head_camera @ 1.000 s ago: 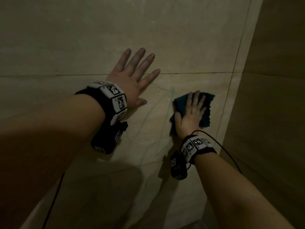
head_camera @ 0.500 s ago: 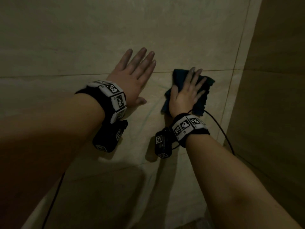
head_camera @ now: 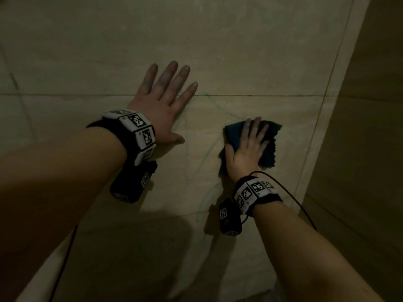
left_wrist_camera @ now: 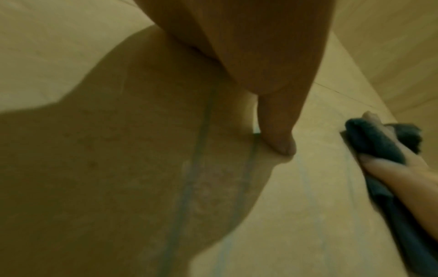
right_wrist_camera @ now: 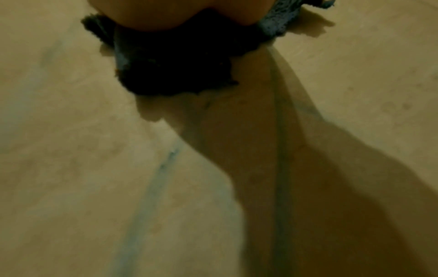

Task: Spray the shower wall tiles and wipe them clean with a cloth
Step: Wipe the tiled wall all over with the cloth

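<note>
The right hand has moved back down the wall tiles from its higher position half a second ago, near the horizontal grout line, and now sits clearly below that line, roughly where it was one second ago. This indicates an up-and-down wiping stroke in progress; the spraying step appears complete. The right hand's fingers lie extended and spread, pressing the dark blue cloth flat against the tile; the thumb lies along the cloth's left edge. The left hand remains flat on the wall across the grout line, fingers straight, holding nothing, and serves as a brace. Faint blue-green streaks run down the tile between the two hands and below them, so this area likely still requires wiping. The tiles are large, beige and dimly lit. A second wall meets the first at a corner just right of the cloth.
</note>
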Demonstrator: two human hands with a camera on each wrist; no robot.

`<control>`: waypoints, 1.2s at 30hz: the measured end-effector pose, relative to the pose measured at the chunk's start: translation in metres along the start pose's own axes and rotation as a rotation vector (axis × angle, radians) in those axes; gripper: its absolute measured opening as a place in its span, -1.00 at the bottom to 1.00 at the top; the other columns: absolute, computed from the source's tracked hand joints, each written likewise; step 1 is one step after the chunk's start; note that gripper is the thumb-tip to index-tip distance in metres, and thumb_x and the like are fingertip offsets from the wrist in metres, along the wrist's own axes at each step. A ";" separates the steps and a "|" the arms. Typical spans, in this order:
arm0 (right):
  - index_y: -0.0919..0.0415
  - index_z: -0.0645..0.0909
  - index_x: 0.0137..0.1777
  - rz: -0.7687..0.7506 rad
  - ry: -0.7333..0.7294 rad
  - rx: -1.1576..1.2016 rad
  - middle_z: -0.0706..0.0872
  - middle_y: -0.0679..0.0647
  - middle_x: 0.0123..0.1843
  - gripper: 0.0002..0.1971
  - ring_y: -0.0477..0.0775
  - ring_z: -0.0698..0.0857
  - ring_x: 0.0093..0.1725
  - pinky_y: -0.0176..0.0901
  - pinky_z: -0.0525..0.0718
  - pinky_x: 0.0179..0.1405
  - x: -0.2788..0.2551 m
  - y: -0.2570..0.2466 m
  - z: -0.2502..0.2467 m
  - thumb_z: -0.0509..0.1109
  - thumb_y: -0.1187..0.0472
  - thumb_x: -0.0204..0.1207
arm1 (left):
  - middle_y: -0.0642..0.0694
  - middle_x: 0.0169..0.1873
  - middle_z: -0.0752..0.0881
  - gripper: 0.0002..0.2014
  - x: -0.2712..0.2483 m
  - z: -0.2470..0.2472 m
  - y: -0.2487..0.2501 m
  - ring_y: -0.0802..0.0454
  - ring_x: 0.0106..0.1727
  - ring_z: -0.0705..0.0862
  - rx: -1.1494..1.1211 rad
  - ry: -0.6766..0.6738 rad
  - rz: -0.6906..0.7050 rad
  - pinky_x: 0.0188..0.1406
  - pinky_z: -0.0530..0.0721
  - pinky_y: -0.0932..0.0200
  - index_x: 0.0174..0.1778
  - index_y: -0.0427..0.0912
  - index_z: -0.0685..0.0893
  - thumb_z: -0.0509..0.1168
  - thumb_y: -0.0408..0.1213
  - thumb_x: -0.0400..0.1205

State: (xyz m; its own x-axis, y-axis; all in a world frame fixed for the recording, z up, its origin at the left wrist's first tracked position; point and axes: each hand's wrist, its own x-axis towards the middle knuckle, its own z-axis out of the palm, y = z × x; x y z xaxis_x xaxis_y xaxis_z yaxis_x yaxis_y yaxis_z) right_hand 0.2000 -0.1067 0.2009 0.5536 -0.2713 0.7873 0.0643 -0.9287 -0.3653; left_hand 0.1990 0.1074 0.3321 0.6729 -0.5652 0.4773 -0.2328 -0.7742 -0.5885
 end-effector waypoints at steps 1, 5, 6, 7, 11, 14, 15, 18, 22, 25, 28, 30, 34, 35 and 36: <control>0.09 -0.23 0.55 0.001 0.002 0.006 -0.26 0.12 0.60 -0.29 0.40 -0.18 0.63 0.21 -0.36 0.51 0.001 -0.001 0.000 -0.12 -0.17 0.46 | -0.27 0.50 -0.59 0.20 0.001 0.000 0.000 -0.29 0.55 -0.53 0.009 -0.002 -0.003 0.42 -0.52 -0.30 0.44 -0.12 -0.68 0.08 0.51 0.42; 0.08 -0.20 0.57 0.050 0.036 0.044 -0.13 0.31 0.67 -0.30 0.43 -0.18 0.63 0.34 -0.30 0.51 0.007 -0.014 -0.004 -0.10 -0.16 0.50 | -0.28 0.50 -0.59 0.20 0.002 -0.001 0.002 -0.30 0.55 -0.52 0.030 -0.007 -0.006 0.43 -0.50 -0.32 0.47 -0.13 -0.65 0.08 0.51 0.42; 0.11 -0.21 0.59 0.072 0.044 0.055 -0.14 0.31 0.67 -0.29 0.42 -0.19 0.63 0.35 -0.30 0.51 0.011 -0.019 -0.005 -0.07 -0.15 0.52 | -0.28 0.49 -0.60 0.20 0.002 -0.001 0.002 -0.30 0.55 -0.52 0.031 -0.009 -0.005 0.42 -0.51 -0.31 0.45 -0.14 -0.66 0.08 0.51 0.42; 0.15 -0.19 0.62 0.093 0.050 0.065 -0.15 0.30 0.67 -0.27 0.42 -0.20 0.63 0.34 -0.30 0.52 0.016 -0.025 -0.008 -0.03 -0.11 0.53 | -0.27 0.49 -0.60 0.21 0.002 -0.001 0.002 -0.29 0.55 -0.52 0.029 -0.012 -0.004 0.43 -0.51 -0.31 0.44 -0.14 -0.67 0.08 0.51 0.41; 0.21 -0.16 0.66 0.102 0.101 0.067 -0.18 0.26 0.68 -0.24 0.38 -0.21 0.64 0.31 -0.28 0.53 0.047 -0.052 -0.022 -0.02 -0.07 0.53 | -0.25 0.52 -0.57 0.21 0.000 -0.002 -0.001 -0.25 0.57 -0.49 -0.006 0.001 0.010 0.47 -0.48 -0.25 0.47 -0.18 -0.64 0.12 0.47 0.43; 0.20 -0.16 0.66 0.089 0.134 0.057 -0.17 0.24 0.69 -0.23 0.37 -0.20 0.64 0.32 -0.25 0.53 0.060 -0.063 -0.026 -0.01 -0.06 0.51 | -0.20 0.53 -0.56 0.20 -0.006 -0.001 -0.011 -0.19 0.59 -0.47 -0.071 0.033 0.042 0.48 -0.51 -0.10 0.38 -0.14 -0.69 0.18 0.41 0.46; 0.21 -0.15 0.67 0.083 0.142 0.057 -0.16 0.25 0.69 -0.23 0.37 -0.20 0.64 0.32 -0.25 0.53 0.060 -0.063 -0.026 0.00 -0.05 0.51 | -0.20 0.52 -0.57 0.19 -0.009 0.000 -0.017 -0.19 0.59 -0.46 -0.098 0.042 0.036 0.48 -0.52 -0.07 0.37 -0.12 -0.69 0.20 0.39 0.46; 0.24 -0.12 0.66 0.026 0.156 0.027 -0.12 0.27 0.68 -0.23 0.37 -0.16 0.65 0.31 -0.23 0.54 0.053 -0.057 -0.021 0.05 -0.03 0.51 | -0.21 0.49 -0.60 0.17 -0.021 0.004 -0.034 -0.21 0.58 -0.47 -0.126 0.058 -0.024 0.45 -0.57 -0.05 0.40 -0.08 -0.67 0.18 0.41 0.45; 0.27 -0.08 0.65 -0.051 0.131 0.012 -0.04 0.31 0.67 -0.20 0.39 -0.09 0.64 0.32 -0.18 0.54 0.029 -0.052 -0.004 0.02 -0.05 0.45 | -0.14 0.35 -0.69 0.12 -0.027 0.011 -0.045 -0.21 0.58 -0.48 -0.103 0.050 0.006 0.41 -0.63 -0.04 0.39 -0.07 -0.67 0.09 0.43 0.47; 0.26 -0.12 0.62 -0.114 0.094 -0.005 0.06 0.35 0.65 -0.20 0.36 -0.05 0.61 0.36 -0.13 0.51 0.001 -0.048 0.011 0.08 -0.03 0.44 | -0.16 0.34 -0.71 0.11 -0.025 0.013 -0.043 -0.23 0.56 -0.51 -0.067 0.037 -0.006 0.39 -0.61 -0.07 0.34 -0.09 -0.74 0.04 0.45 0.48; 0.30 -0.08 0.62 -0.146 0.076 -0.016 0.11 0.36 0.63 -0.20 0.31 -0.05 0.59 0.41 -0.09 0.48 -0.015 -0.047 0.022 0.12 -0.02 0.46 | -0.22 0.47 -0.63 0.11 -0.024 0.013 -0.042 -0.25 0.56 -0.51 -0.056 0.040 -0.018 0.42 -0.59 -0.10 0.35 -0.10 -0.73 0.03 0.44 0.49; 0.28 -0.09 0.63 -0.138 0.062 -0.017 0.11 0.36 0.63 -0.20 0.31 -0.05 0.59 0.39 -0.12 0.48 -0.020 -0.048 0.023 0.11 -0.03 0.46 | -0.27 0.53 -0.54 0.11 -0.025 0.014 -0.042 -0.25 0.55 -0.51 -0.064 0.057 -0.015 0.43 -0.59 -0.12 0.37 -0.11 -0.71 0.05 0.43 0.49; 0.26 -0.15 0.61 -0.107 0.039 -0.002 0.05 0.33 0.65 -0.22 0.32 -0.10 0.60 0.35 -0.19 0.49 -0.015 -0.057 0.018 0.06 -0.04 0.47 | -0.23 0.48 -0.62 0.13 -0.026 0.015 -0.042 -0.26 0.54 -0.52 -0.054 0.073 -0.010 0.39 -0.63 -0.14 0.38 -0.13 -0.72 0.03 0.45 0.48; 0.24 -0.16 0.59 -0.091 0.040 0.004 0.03 0.32 0.66 -0.24 0.34 -0.10 0.62 0.34 -0.20 0.50 -0.010 -0.062 0.016 0.03 -0.04 0.47 | -0.21 0.43 -0.67 0.12 -0.026 0.016 -0.042 -0.27 0.55 -0.51 -0.048 0.068 -0.011 0.41 -0.60 -0.15 0.38 -0.13 -0.71 0.02 0.45 0.47; 0.22 -0.18 0.58 -0.076 0.047 0.007 0.01 0.31 0.66 -0.25 0.36 -0.10 0.62 0.32 -0.23 0.50 -0.004 -0.068 0.013 0.01 -0.05 0.47 | -0.20 0.38 -0.70 0.12 -0.025 0.016 -0.042 -0.27 0.56 -0.51 -0.042 0.062 -0.014 0.42 -0.58 -0.15 0.37 -0.14 -0.72 0.02 0.46 0.47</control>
State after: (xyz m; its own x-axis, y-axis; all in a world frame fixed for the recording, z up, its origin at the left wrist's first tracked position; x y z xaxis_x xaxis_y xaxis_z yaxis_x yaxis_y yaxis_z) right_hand 0.2039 -0.0391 0.2162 0.5073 -0.2118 0.8354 0.1102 -0.9454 -0.3067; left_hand 0.2031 0.1589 0.3344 0.6316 -0.5699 0.5257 -0.2538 -0.7926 -0.5544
